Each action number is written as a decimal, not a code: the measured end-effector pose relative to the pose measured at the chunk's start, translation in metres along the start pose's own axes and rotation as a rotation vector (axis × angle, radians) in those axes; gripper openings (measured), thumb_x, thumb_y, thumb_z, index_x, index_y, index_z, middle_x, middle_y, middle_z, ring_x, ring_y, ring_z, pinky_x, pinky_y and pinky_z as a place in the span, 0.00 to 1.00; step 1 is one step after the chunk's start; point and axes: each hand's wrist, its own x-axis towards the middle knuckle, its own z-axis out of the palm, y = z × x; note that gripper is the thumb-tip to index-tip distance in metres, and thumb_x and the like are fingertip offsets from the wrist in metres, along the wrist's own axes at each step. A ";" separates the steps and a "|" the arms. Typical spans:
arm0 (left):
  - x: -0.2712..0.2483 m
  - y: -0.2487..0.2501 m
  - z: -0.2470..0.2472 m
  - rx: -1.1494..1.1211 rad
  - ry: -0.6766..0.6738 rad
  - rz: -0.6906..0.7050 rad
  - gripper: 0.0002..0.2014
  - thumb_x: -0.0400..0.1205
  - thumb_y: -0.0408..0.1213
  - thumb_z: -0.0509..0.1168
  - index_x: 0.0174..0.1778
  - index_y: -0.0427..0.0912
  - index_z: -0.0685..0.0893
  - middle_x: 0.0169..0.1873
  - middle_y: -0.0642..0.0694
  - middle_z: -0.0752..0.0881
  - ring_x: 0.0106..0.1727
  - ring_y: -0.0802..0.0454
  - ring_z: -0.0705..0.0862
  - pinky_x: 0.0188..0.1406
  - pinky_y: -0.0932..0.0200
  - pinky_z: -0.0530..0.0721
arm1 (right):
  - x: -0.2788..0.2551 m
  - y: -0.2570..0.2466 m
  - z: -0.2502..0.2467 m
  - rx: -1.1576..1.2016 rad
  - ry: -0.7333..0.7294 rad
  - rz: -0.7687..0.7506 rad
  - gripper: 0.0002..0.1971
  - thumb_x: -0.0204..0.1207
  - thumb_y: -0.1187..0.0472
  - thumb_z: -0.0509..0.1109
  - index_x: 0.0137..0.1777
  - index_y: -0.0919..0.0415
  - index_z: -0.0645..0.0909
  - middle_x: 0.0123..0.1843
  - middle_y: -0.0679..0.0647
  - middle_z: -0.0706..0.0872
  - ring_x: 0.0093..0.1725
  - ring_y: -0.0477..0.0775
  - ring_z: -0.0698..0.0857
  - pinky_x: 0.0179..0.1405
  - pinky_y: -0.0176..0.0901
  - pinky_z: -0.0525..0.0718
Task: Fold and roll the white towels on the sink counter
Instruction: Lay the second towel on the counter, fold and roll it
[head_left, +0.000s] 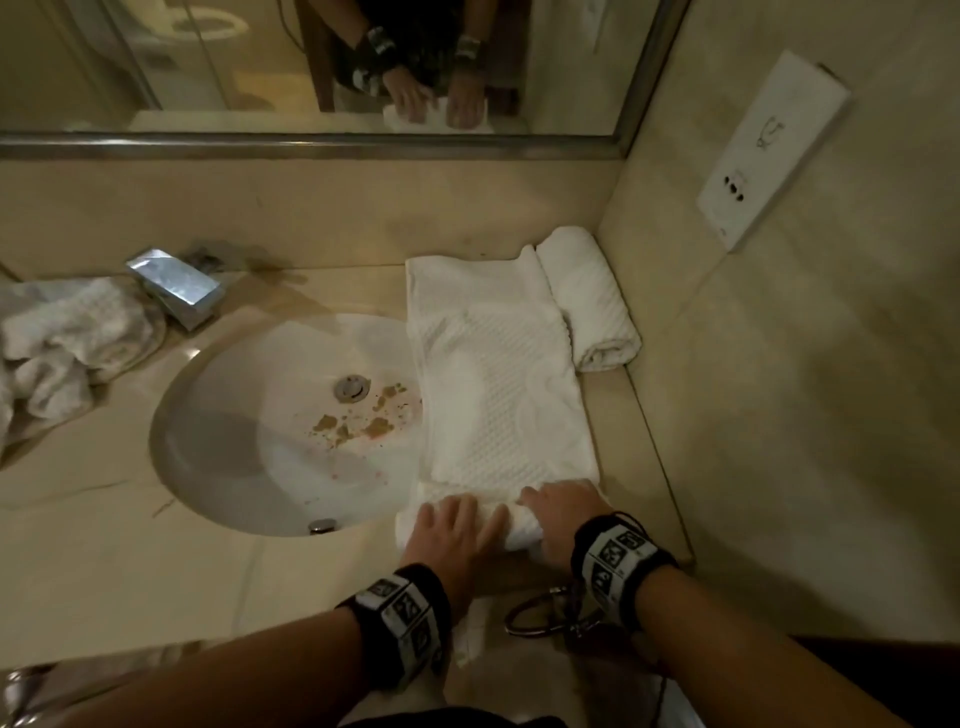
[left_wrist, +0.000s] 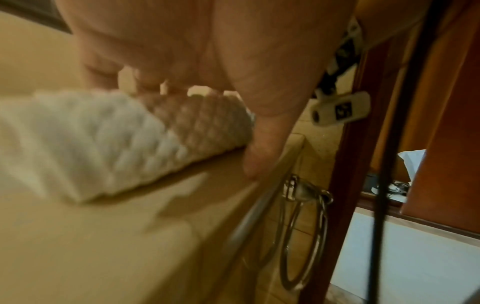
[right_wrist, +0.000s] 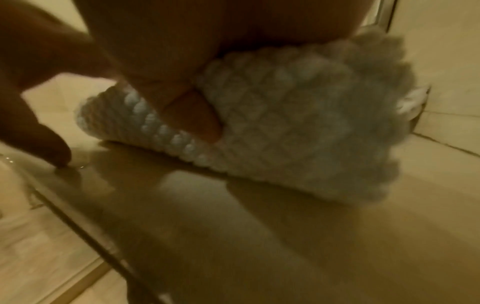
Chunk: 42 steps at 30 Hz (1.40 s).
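A white waffle towel, folded into a long strip, lies on the counter right of the sink, its left edge overhanging the basin. Its near end is rolled up. My left hand lies over the left part of that roll, fingers on top and thumb down its near side. My right hand covers the right part, with the thumb pressed into the roll; its fingers are hidden. A finished towel roll lies in the back right corner. Crumpled towels lie far left.
The basin holds brown debris near the drain. A chrome faucet stands at the back left. The side wall, with a white socket plate, is close on the right. A metal towel ring hangs below the counter's front edge.
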 end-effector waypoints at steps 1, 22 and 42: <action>0.002 0.000 0.001 -0.027 0.012 0.012 0.42 0.76 0.48 0.67 0.80 0.48 0.48 0.74 0.36 0.64 0.72 0.36 0.66 0.70 0.40 0.63 | 0.003 0.003 -0.006 0.024 -0.061 -0.015 0.29 0.69 0.42 0.68 0.69 0.49 0.70 0.64 0.53 0.82 0.62 0.59 0.81 0.64 0.51 0.74; 0.007 -0.019 -0.002 -0.152 0.006 -0.012 0.36 0.74 0.52 0.67 0.75 0.54 0.57 0.70 0.44 0.73 0.68 0.41 0.74 0.68 0.44 0.71 | -0.001 0.011 -0.007 0.050 -0.145 0.043 0.28 0.71 0.43 0.69 0.69 0.49 0.67 0.67 0.55 0.78 0.66 0.61 0.78 0.67 0.54 0.72; 0.021 -0.012 -0.012 -0.239 -0.037 -0.004 0.38 0.72 0.57 0.69 0.75 0.54 0.60 0.68 0.43 0.75 0.67 0.41 0.76 0.67 0.45 0.72 | -0.021 0.007 -0.011 -0.076 -0.103 0.024 0.39 0.66 0.46 0.74 0.75 0.49 0.61 0.71 0.55 0.71 0.69 0.61 0.72 0.70 0.60 0.66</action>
